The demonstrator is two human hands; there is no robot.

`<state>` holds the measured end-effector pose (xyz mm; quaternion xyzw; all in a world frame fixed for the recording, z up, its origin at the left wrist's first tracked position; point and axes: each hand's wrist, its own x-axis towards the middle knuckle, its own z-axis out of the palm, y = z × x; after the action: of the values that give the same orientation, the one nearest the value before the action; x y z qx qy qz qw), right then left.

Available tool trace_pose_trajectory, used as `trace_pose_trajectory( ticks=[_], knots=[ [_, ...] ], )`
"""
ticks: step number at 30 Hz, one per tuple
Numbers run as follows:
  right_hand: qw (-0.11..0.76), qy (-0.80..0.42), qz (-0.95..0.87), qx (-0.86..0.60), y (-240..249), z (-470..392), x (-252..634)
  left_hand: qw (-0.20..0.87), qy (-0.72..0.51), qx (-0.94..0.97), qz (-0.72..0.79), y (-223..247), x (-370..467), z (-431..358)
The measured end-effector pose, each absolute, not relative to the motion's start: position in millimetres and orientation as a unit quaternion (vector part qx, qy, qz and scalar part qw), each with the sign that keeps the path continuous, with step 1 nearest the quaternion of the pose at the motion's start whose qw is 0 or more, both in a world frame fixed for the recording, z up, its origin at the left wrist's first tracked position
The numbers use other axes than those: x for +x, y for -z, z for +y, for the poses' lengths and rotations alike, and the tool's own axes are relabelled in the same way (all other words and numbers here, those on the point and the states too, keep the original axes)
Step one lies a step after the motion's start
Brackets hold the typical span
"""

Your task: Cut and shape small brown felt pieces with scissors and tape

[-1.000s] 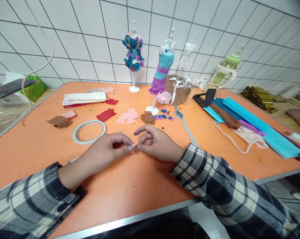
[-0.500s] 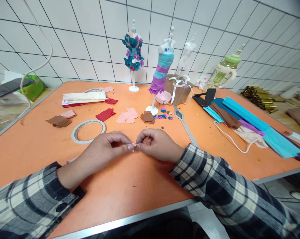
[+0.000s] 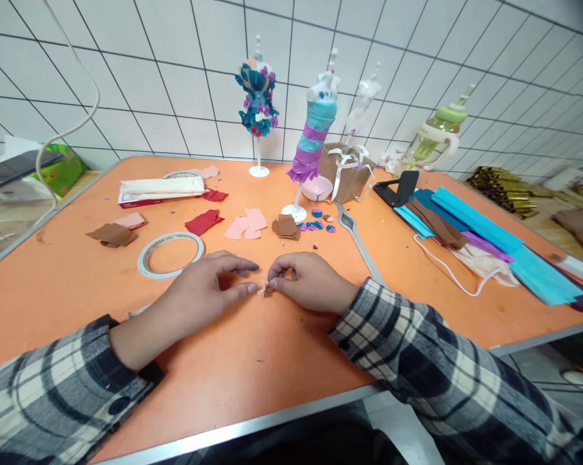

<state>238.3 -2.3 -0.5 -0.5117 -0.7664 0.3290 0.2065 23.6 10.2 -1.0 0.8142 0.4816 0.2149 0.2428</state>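
Observation:
Between thumb and fingertips, my right hand [image 3: 303,279] pinches a small pink-and-brown crepe paper bow [image 3: 263,290] just above the table. My left hand [image 3: 208,283] is just left of it, thumb and index finger apart, with nothing in its grip. Beyond the hands lie a stack of brown paper pieces [image 3: 286,227], pink paper pieces [image 3: 246,225] and red paper [image 3: 204,222]. Several small blue-and-purple paper bows [image 3: 311,226] sit beside the brown stack. A roll of tape [image 3: 144,263] lies flat past my left wrist.
At the back stand a mannequin in blue ruffles [image 3: 258,97], one in blue and purple bands [image 3: 315,132] and a white one [image 3: 363,106]. A pink bowl [image 3: 317,188], a brown bag [image 3: 354,177] and a green-lidded bottle [image 3: 434,139] are nearby. Folded crepe paper [image 3: 489,232] lies right.
My left thumb and index finger have parted and let go of the bow. The bow stays pinched in my right hand, now more in view.

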Motion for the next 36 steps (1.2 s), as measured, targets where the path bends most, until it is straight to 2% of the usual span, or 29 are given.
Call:
trace_pose_trajectory(
  ticks=[5, 12, 15, 19, 26, 31, 36],
  knots=[
    [0.171, -0.331, -0.785, -0.495, -0.3, -4.5, 237.2, 0.26, -0.16, 0.841, 0.447, 2.4, 24.4, 8.4],
    [0.149, -0.253, -0.809, -0.509, -1.5, -9.4, 235.7, 0.123, -0.201, 0.881, 0.41, -1.4, 25.3, 3.8],
    [0.162, -0.25, -0.81, -0.505, -2.1, -9.2, 237.0, 0.099, -0.183, 0.898, 0.387, 0.1, 26.3, 1.9],
    [0.189, -0.229, -0.812, -0.502, -5.1, -9.9, 238.0, 0.088, -0.167, 0.899, 0.396, 4.7, 27.8, -1.3],
    [0.151, -0.202, -0.84, -0.481, -3.5, -16.3, 233.1, 0.094, -0.156, 0.89, 0.417, 4.1, 29.2, -0.5],
    [0.172, -0.147, -0.84, -0.493, -5.3, -22.1, 231.4, 0.096, -0.155, 0.891, 0.416, 3.9, 29.6, 0.4],
    [0.124, -0.149, -0.857, -0.478, -6.3, -25.8, 229.5, 0.092, -0.157, 0.891, 0.415, 5.2, 27.9, 0.2]
  ],
)
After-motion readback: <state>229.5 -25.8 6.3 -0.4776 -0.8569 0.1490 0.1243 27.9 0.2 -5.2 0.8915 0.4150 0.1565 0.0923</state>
